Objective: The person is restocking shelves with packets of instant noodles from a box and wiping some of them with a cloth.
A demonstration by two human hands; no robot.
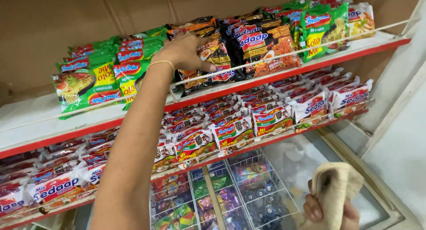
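Head view looks down a slanted rack of red-edged shelves (53,139) stocked with instant noodle packets. At far left on the top shelf lie green noodle packets (88,81), tilted against a thin white rail. Just right of them, the left hand (184,52) is raised to the same shelf, a thin gold bangle (160,62) on the wrist; its fingers are bent and lie together over the top of the dark noodle packets (213,57), thumb against their front. Whether the fingers actually grip one packet is hard to tell, since the hand hides the spot. The forearm crosses in front of the middle shelf and blocks part of the white and red noodle packets (230,130) there. Further right on the top shelf sit more black and green packets. Below, a wire basket (248,185) holds small colourful sachets. At lower right, the right hand (330,210) is closed around a bunched beige cloth (335,185), over a glass-topped chest (377,208).
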